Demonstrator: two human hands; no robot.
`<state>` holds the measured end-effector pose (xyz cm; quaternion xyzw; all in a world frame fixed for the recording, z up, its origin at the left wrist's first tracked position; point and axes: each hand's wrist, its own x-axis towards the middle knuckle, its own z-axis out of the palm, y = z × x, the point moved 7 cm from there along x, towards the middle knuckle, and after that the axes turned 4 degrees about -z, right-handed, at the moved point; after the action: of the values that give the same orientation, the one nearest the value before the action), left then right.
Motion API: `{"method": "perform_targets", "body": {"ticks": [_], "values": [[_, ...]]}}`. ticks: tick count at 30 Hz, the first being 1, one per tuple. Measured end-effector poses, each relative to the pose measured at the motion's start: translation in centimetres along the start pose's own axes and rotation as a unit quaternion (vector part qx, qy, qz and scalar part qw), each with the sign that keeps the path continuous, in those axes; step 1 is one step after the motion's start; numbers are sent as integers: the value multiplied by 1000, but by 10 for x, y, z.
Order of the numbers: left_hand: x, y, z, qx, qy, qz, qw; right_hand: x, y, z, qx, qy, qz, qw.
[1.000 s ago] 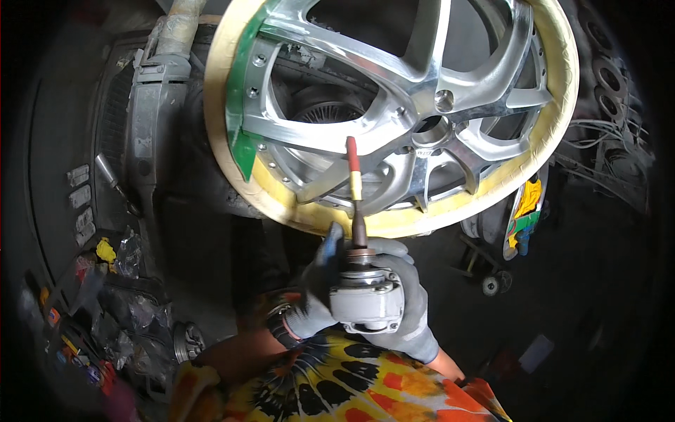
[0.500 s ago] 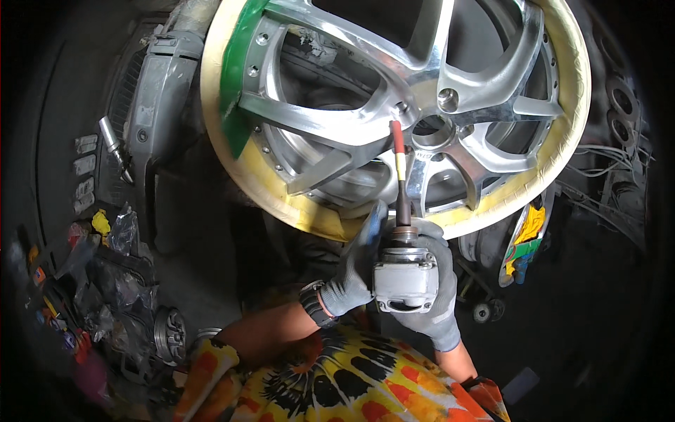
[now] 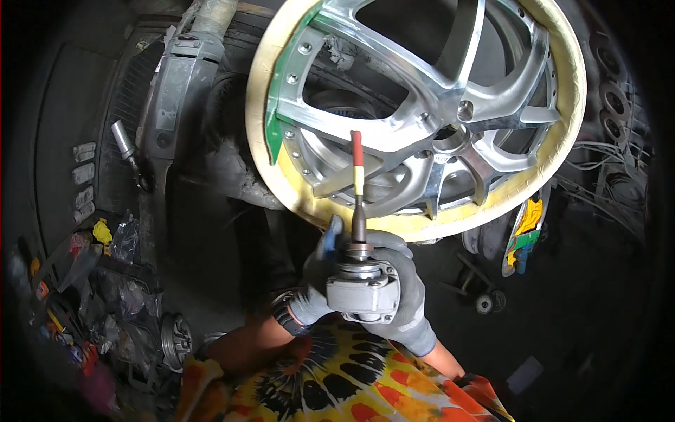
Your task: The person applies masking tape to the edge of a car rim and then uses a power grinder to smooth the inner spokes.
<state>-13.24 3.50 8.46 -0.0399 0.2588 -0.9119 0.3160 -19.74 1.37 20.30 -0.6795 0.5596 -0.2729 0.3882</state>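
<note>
Both my gloved hands hold a grey power grinder (image 3: 364,295) with a long thin shaft and a red-and-yellow tip (image 3: 357,151). My left hand (image 3: 315,278) closes on the tool's left side, one blue-tipped finger pointing up. Wrapped round the right side is my right hand (image 3: 408,299); most of its fingers are hidden behind the tool. Ahead stands a silver alloy wheel (image 3: 394,137) with polished spokes. The tip overlaps a left-hand spoke in view; whether it touches is unclear. Cream masking tape (image 3: 562,158) covers the rim, with green tape (image 3: 281,84) along its left.
Behind the wheel is a dusty grey machine (image 3: 184,77). A metal-handled tool (image 3: 124,141) lies at left. Plastic bags and clutter (image 3: 133,299) sit lower left beside another wheel (image 3: 177,341). Small caster wheels (image 3: 486,302) and loose cables (image 3: 601,158) are at right.
The grinder has swung left, its tip going from beside the hub outward along the spoke. Both hands moved left with it. The view has also shifted, so the wheel appears further right.
</note>
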Motion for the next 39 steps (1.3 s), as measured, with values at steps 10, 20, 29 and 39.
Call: {"method": "perform_targets", "body": {"ticks": [10,20,29,39], "values": [[-39,68,21,196,81,55,976,40,-20,46,-18,17,-14,1000],[-26,45,22,33,48,18,998,31,-12,28,-10,-1,-10,1000],[28,-27,25,-142,-18,-28,989,-11,20,-35,-1,-7,27,1000],[88,-45,-31,82,25,40,995,-18,54,-81,-51,14,1,999]]}}
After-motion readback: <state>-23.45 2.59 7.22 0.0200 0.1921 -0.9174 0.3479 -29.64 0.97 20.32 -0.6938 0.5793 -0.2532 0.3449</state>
